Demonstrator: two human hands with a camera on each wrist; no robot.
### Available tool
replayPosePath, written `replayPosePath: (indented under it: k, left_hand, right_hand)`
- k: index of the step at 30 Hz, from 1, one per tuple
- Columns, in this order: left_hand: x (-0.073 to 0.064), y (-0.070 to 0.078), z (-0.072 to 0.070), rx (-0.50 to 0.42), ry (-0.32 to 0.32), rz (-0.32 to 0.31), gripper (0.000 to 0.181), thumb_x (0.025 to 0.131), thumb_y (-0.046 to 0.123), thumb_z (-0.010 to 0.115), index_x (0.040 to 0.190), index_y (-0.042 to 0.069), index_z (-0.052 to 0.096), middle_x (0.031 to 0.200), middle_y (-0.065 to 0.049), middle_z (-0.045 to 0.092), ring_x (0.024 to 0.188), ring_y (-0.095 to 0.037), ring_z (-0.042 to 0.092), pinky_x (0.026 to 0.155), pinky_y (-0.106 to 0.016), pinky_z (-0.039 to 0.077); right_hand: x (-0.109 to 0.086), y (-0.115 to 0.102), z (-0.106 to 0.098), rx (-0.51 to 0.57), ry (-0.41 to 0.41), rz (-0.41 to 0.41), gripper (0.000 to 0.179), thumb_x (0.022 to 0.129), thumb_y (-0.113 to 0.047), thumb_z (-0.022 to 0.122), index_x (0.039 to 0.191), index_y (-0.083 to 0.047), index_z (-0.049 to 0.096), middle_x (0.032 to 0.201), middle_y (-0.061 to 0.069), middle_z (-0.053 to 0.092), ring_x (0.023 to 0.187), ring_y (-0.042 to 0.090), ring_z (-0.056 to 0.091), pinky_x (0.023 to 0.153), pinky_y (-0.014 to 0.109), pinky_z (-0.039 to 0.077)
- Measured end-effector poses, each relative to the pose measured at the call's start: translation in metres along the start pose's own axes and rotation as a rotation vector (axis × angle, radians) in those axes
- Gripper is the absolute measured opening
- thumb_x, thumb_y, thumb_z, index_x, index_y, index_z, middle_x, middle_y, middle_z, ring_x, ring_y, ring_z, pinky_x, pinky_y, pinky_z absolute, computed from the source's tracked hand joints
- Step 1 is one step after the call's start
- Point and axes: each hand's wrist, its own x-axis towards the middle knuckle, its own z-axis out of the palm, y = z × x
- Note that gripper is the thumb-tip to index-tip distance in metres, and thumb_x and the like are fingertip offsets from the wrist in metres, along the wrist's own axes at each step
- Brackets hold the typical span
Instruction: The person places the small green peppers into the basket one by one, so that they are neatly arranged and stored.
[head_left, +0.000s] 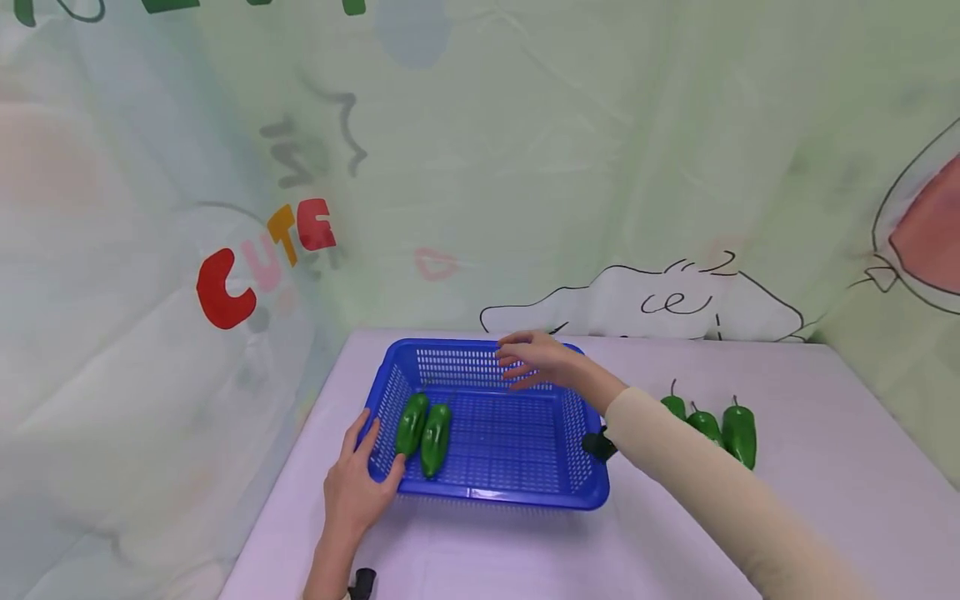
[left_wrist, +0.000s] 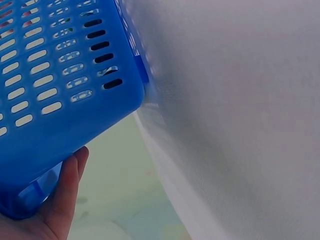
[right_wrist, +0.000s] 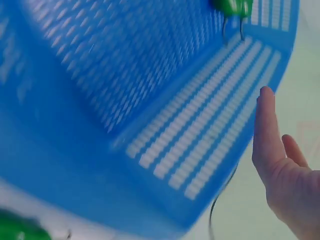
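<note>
A blue plastic basket (head_left: 517, 500) stands on the table, and two green peppers (head_left: 436, 440) lie side by side in its left part. My left hand (head_left: 358, 483) grips the basket's front-left corner, thumb near the front rim and fingers along the left side. In the left wrist view, fingers (left_wrist: 70, 185) press against the underside of the rim. Over the back-right part of the basket hovers my right hand (head_left: 542, 358), fingers loosely spread and holding nothing. The right wrist view shows that hand (right_wrist: 287, 175) beside the basket's rim, with pepper stems at the far end.
To the right of the basket, several more green peppers (head_left: 739, 433) lie on the pale table (head_left: 817, 500), partly behind my right sleeve (head_left: 705, 483). A printed cloth (head_left: 525, 167) hangs behind the table and along its left side.
</note>
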Motion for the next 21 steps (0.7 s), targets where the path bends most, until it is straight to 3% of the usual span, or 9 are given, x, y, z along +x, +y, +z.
replayPosePath:
  k: [6,12,17,21]
  left_hand:
    - [-0.001,-0.001,-0.002,0.001,0.01,-0.004,0.068,0.081,0.033,0.072,0.137,-0.002,0.056,0.151,-0.01,0.042,0.062,-0.023,0.058,0.06,-0.042,0.051]
    - [-0.002,-0.003,-0.003,-0.001,0.017,-0.014,0.068,0.081,0.034,0.072,0.137,-0.002,0.056,0.151,-0.009,0.043,0.074,-0.033,0.066,0.065,-0.048,0.053]
    - [0.0,-0.005,-0.004,0.009,0.013,-0.03,0.068,0.082,0.033,0.071,0.138,-0.001,0.055,0.152,-0.009,0.041,0.086,-0.038,0.067,0.071,-0.051,0.054]
    - [0.003,-0.003,-0.005,0.003,0.003,-0.032,0.068,0.083,0.034,0.07,0.139,-0.001,0.054,0.153,-0.01,0.04,0.092,-0.04,0.067,0.074,-0.052,0.053]
  right_hand:
    - [-0.023,0.007,-0.058,-0.049,0.05,-0.002,0.055,0.102,-0.019,0.05,0.148,0.004,0.033,0.141,0.035,0.044,0.125,0.048,0.05,0.097,0.052,0.047]
    - [-0.055,0.032,-0.119,-0.13,0.108,0.007,0.059,0.105,-0.025,0.045,0.15,0.008,0.027,0.142,0.036,0.042,0.124,0.043,0.054,0.095,0.049,0.049]
    - [-0.08,0.051,-0.16,-0.155,0.136,0.032,0.064,0.105,-0.03,0.044,0.15,0.01,0.021,0.145,0.037,0.038,0.117,0.035,0.06,0.095,0.048,0.049]
    - [-0.099,0.061,-0.188,-0.183,0.148,0.041,0.067,0.106,-0.033,0.041,0.15,0.012,0.017,0.147,0.038,0.033,0.12,0.037,0.057,0.095,0.046,0.05]
